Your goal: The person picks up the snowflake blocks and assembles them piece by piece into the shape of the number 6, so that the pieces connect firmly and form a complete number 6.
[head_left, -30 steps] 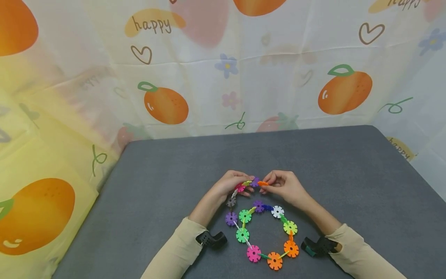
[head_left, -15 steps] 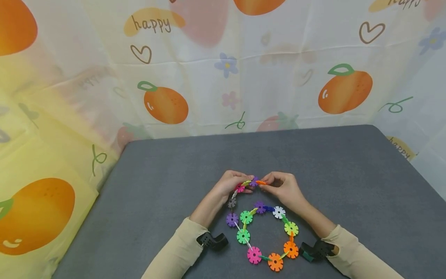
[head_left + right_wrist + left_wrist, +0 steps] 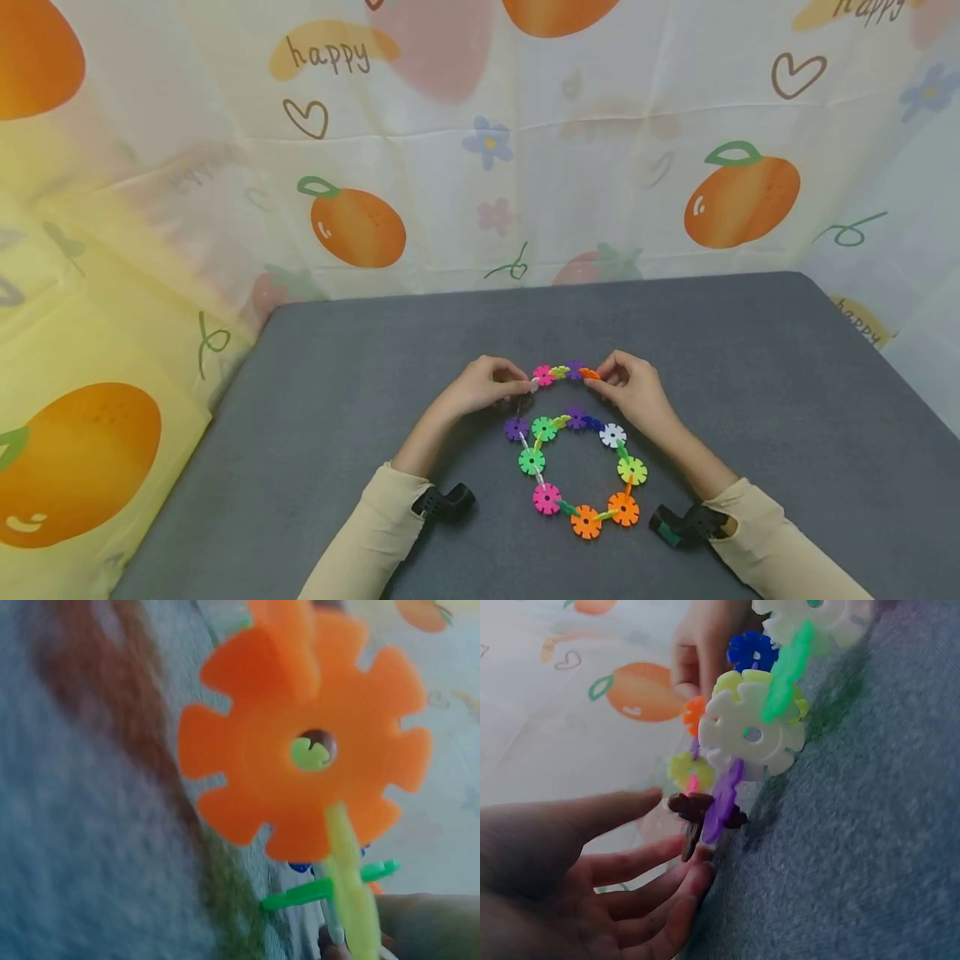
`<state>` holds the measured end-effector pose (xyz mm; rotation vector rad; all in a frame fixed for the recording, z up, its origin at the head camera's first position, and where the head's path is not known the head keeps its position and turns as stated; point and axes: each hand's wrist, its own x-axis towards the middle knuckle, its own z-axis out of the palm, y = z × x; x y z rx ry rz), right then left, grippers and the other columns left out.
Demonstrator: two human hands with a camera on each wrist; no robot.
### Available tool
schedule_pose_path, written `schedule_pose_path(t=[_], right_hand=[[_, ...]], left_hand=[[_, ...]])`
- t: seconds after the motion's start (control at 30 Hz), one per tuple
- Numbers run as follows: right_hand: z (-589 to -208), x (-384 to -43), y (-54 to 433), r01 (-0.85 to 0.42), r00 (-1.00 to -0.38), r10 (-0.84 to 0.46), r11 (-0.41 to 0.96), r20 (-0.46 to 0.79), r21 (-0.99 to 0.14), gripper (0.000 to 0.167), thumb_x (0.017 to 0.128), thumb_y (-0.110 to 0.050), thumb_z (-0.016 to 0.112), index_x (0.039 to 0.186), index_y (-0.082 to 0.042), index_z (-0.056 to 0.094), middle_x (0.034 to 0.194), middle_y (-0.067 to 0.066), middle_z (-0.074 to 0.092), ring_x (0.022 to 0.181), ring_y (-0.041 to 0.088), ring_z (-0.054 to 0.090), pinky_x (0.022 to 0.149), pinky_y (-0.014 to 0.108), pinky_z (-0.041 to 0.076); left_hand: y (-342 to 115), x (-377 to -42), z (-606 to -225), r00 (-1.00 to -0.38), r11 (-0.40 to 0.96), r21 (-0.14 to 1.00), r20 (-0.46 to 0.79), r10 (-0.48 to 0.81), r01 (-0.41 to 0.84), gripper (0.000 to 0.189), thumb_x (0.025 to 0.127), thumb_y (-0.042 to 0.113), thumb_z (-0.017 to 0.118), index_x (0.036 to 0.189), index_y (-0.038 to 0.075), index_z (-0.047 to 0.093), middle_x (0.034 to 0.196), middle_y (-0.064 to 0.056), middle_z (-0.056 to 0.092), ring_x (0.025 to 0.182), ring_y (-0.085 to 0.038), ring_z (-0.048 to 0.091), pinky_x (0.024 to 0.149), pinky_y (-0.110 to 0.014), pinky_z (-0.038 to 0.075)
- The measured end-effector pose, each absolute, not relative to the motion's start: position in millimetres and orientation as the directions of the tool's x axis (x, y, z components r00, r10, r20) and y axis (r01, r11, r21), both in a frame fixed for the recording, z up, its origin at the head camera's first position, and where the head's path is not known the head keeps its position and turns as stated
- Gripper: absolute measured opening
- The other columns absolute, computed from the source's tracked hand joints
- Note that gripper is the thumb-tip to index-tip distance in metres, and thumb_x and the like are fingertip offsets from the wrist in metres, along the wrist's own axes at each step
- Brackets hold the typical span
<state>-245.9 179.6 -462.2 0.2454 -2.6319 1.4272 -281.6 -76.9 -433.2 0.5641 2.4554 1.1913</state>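
Observation:
Slotted plastic snowflake discs, joined edge to edge, make a colourful chain (image 3: 532, 461) on the table. Its lower part curves round in a ring, and its free end stretches between both hands. My left hand (image 3: 483, 386) pinches the chain at a white disc beside a pink disc (image 3: 543, 375). In the left wrist view a brown disc (image 3: 692, 814) and a purple disc (image 3: 724, 802) hang by the left fingers. My right hand (image 3: 636, 393) pinches the orange end disc (image 3: 590, 374) between thumb and finger. Another orange disc (image 3: 255, 750) fills much of the right wrist view.
The dark grey table (image 3: 375, 350) lies under the chain. Behind it hangs a pale cloth (image 3: 435, 217) printed with oranges, and a yellowish cloth (image 3: 90, 333) hangs on the left. Black wrist cameras (image 3: 444, 502) sit on both cuffs.
My left hand has shifted left along the chain, from near the purple disc to the white one. My right hand has moved away and right with the orange disc; the ring has slid away from me.

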Motion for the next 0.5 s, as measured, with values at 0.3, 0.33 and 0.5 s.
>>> schedule_pose_path(t=[0.3,0.33,0.5], right_hand=[[-457,-255,188,-0.178,-0.974,-0.213,0.522,0.075,-0.834,0.022,0.087,-0.015,0.074,0.104,-0.001,0.068,0.088,0.015,0.069,0.061,0.010,0.058,0.052,0.024,0.051],[-456,-256,189,-0.173,-0.972,-0.225,0.514,0.062,-0.840,0.022,0.088,-0.015,0.073,0.104,0.000,0.068,0.088,0.016,0.069,0.061,0.011,0.059,0.052,0.025,0.052],[-453,-262,187,-0.138,-0.973,-0.228,0.473,0.031,-0.870,0.021,0.090,-0.012,0.070,0.104,0.003,0.067,0.088,0.020,0.069,0.060,0.015,0.062,0.051,0.029,0.053]], left_hand=[[-82,-285,-433,-0.846,0.567,0.794,-0.136,0.516,0.219,0.020,0.088,0.019,0.073,0.103,0.006,0.074,0.082,-0.009,0.074,0.062,-0.011,0.062,0.052,-0.024,0.051],[-82,-285,-433,-0.855,0.556,0.800,-0.111,0.507,0.226,0.017,0.088,0.016,0.072,0.102,0.006,0.074,0.083,-0.011,0.074,0.063,-0.011,0.063,0.052,-0.023,0.051],[-82,-289,-437,-0.907,0.543,0.811,-0.036,0.419,0.219,0.014,0.090,0.011,0.070,0.100,0.003,0.074,0.082,-0.014,0.074,0.062,-0.013,0.063,0.052,-0.024,0.052]])
